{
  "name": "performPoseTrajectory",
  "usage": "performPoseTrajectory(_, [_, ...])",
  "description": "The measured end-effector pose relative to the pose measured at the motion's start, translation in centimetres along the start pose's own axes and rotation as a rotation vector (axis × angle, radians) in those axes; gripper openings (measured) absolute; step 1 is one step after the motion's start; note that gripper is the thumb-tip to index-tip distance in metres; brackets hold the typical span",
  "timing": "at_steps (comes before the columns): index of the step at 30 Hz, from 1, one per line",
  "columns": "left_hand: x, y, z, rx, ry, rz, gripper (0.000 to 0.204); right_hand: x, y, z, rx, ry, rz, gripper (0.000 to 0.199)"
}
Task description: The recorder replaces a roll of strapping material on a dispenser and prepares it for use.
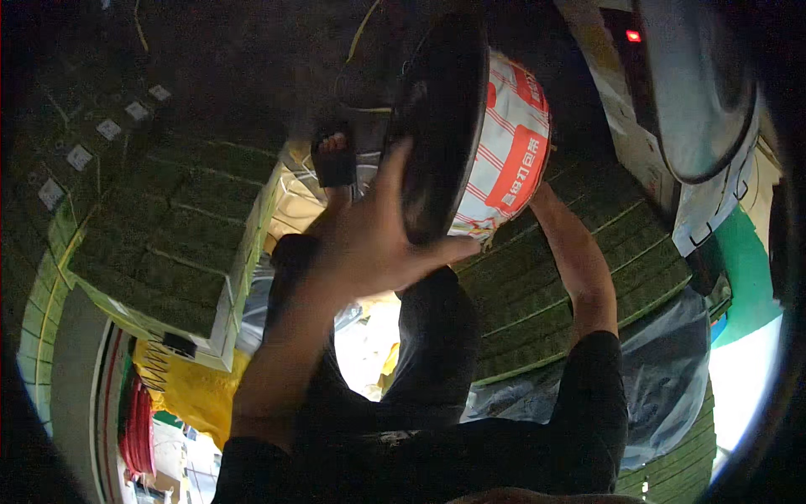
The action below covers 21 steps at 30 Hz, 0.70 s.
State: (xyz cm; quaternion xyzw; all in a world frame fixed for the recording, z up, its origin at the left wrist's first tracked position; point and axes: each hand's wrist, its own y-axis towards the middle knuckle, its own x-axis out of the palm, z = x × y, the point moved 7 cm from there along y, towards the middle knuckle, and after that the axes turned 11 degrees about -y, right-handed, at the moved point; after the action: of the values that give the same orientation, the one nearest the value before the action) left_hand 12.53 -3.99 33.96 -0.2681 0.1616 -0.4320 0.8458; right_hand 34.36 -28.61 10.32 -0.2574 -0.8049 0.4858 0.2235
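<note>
A large roll of packing strap [516,139] in red-and-white wrapping is raised on edge in front of me. Its dark round side [441,126] faces left. My left hand [369,231] presses against this side near the bottom, fingers spread up along it and thumb stretched beneath the rim; motion blurs it slightly. On the far side, my right forearm [579,252] reaches up behind the wrapped face. The roll hides my right hand and its fingers.
Dark stacks of flat, ridged goods [185,244] stand left, and more [588,269] lie right. Upper right is a machine with a red light [633,36] beside a pale round-sided roll [697,84]. Yellow sheeting [193,386] hangs lower left; clear plastic [663,378] lies lower right.
</note>
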Motion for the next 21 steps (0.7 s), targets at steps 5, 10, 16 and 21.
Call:
performPoseTrajectory(5, [2.2,-1.7,1.7,0.025,0.36,0.091,0.081,-0.5,-1.8,-1.7,-0.137,-0.019,-0.02,0.059])
performPoseTrajectory(10, [2.6,-1.9,-1.1,-0.182,0.233,-0.027,0.085,2.2,-3.5,-7.0,-0.212,0.223,-0.12,0.065])
performPoseTrajectory(16, [3.1,-2.3,-1.4,-0.195,0.112,-0.011,0.068,7.1,-4.3,-7.8,0.017,0.22,-0.007,0.05])
performPoseTrajectory(21, [1.0,-3.8,-2.1,-0.028,-0.051,0.055,0.054,9.3,-6.9,-7.6,-0.037,0.334,0.08,0.049])
